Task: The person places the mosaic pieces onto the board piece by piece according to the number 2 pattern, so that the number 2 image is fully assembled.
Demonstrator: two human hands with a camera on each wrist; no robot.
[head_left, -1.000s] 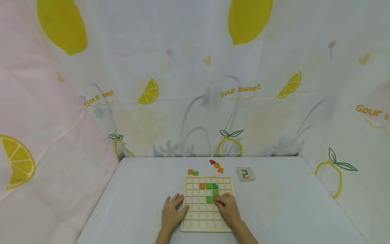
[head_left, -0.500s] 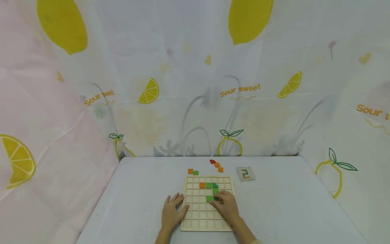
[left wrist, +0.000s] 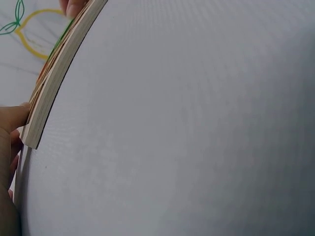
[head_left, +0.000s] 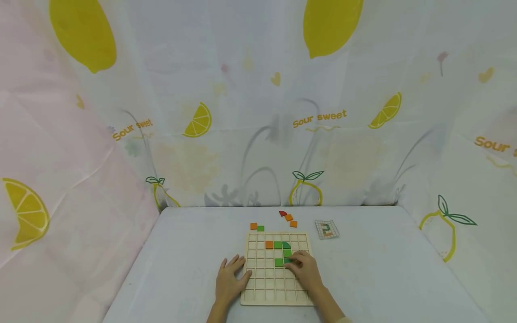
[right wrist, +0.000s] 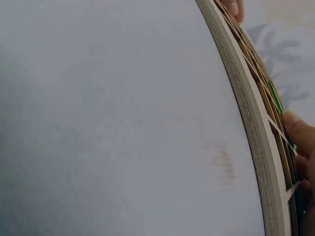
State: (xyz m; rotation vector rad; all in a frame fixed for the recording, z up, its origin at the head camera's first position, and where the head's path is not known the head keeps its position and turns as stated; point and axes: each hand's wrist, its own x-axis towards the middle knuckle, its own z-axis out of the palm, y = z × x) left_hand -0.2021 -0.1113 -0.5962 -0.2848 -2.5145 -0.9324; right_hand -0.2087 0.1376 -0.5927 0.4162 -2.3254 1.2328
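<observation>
A wooden grid board (head_left: 264, 296) lies on the table. Set in its cells are an orange square tile (head_left: 269, 245), green square tiles (head_left: 278, 245) and a dark green rounded tile (head_left: 286, 245). My left hand (head_left: 229, 280) rests at the board's left edge, fingers spread, thumb (left wrist: 15, 117) on the rim. Over the board's right part, my right hand (head_left: 308, 270) has its thumb and index finger at a dark green tile (head_left: 287, 260), pinching it in its cell beside a green square. The fingers partly hide that tile.
Behind the board lie an orange tile (head_left: 253, 226) touching a green tile (head_left: 260, 228). Farther right are a red rounded tile (head_left: 282, 213) and two orange tiles (head_left: 293, 224). A pattern card (head_left: 327, 229) lies at the back right. A lemon-print cloth (head_left: 242, 134) surrounds the table.
My right thumb and index finger spread a little over the dark green tile, then drew closer again, shifting slightly right. More of that tile shows now. My left hand has stayed at the board's edge.
</observation>
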